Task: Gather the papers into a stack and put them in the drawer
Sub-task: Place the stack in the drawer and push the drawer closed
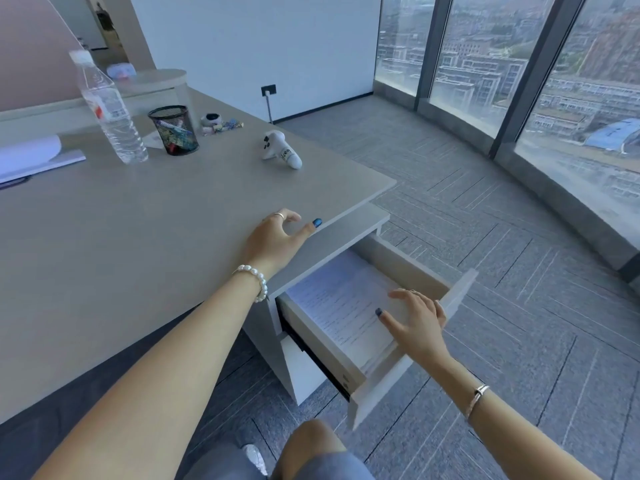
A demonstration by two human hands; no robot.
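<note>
Papers lie flat in drawer w/ right hand open-palmed on top, gripping nothing; left hand loose on desk: press stack level, clear fingers, then shut.

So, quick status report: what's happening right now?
Left hand open on desk edge. Right hand open, flat on papers inside open drawer. Nothing in the way.

Desk carries bottle, mesh cup, controller.
</note>
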